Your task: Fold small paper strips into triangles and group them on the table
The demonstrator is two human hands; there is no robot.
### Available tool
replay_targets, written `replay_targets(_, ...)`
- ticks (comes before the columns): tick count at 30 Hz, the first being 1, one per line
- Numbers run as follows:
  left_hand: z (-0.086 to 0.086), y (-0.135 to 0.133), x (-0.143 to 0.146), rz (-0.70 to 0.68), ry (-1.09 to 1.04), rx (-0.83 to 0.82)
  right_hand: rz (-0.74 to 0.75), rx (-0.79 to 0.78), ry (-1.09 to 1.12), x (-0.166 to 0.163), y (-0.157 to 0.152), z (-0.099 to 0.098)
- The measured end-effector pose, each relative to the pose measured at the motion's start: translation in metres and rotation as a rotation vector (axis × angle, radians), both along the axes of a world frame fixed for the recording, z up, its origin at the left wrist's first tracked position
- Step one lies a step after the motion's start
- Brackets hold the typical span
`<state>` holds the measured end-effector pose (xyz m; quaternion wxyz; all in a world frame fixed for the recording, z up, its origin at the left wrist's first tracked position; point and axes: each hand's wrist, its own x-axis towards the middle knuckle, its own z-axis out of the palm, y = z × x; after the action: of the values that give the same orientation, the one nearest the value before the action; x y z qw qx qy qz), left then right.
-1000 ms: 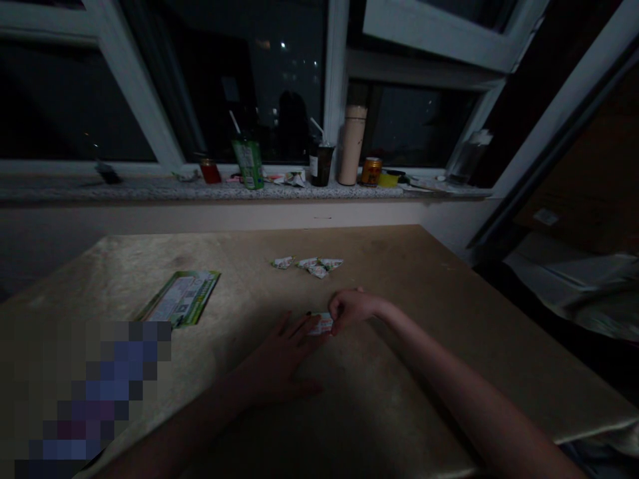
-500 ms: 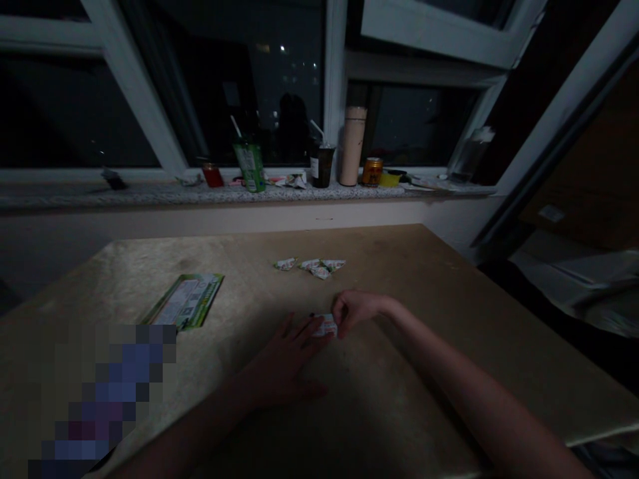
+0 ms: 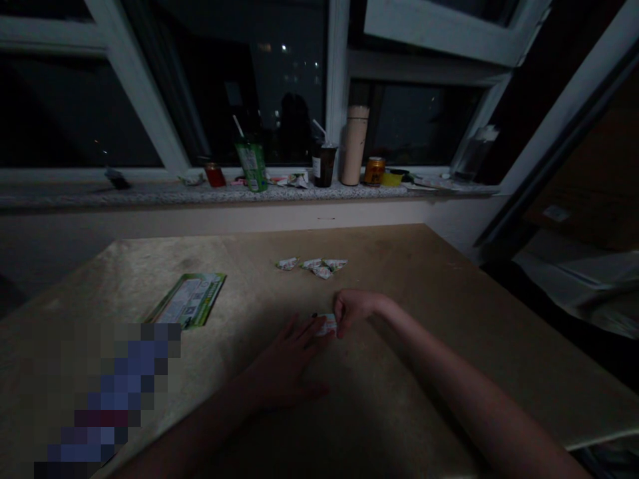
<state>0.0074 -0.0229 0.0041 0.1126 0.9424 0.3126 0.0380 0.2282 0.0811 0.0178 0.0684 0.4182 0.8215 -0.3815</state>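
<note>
Hands barely shifted, right hand (image 3: 355, 307) grip pinching small paper (image 3: 328, 324), left hand (image 3: 287, 362) flat, open.

head view, down over the table (image 3: 399, 372)

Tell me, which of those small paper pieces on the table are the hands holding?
The lone paper piece, pinched by the right hand and touched by the left hand; the other folded pieces lie untouched in a cluster nearer the window.
</note>
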Motion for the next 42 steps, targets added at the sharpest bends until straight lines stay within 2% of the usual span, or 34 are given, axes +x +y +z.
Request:
replay_targets(2, 0.002, 0.002, -0.001, 0.039, -0.06, -0.043, -0.017, 0.008, -0.047, -0.003, -0.001, 0.002)
replay_targets(6, 0.005, 0.018, -0.001, 0.224, -0.21, -0.152, -0.017, 0.019, -0.103, -0.008, -0.001, 0.006)
replay_targets(14, 0.007, 0.057, 0.003, 0.287, -0.088, -0.096, 0.027, -0.005, -0.035, -0.005, 0.001, 0.005)
replay_targets(25, 0.006, 0.07, 0.003, 0.356, -0.013, -0.158, 0.029, -0.016, -0.03, -0.005, 0.005, 0.001)
replay_targets(35, -0.001, 0.067, -0.001, 0.326, -0.025, -0.072, 0.021, -0.005, -0.046, -0.005, 0.003, 0.003)
replay_targets(42, -0.002, 0.059, -0.002, 0.188, -0.028, 0.067, 0.03, -0.014, -0.04, -0.005, 0.003, 0.004)
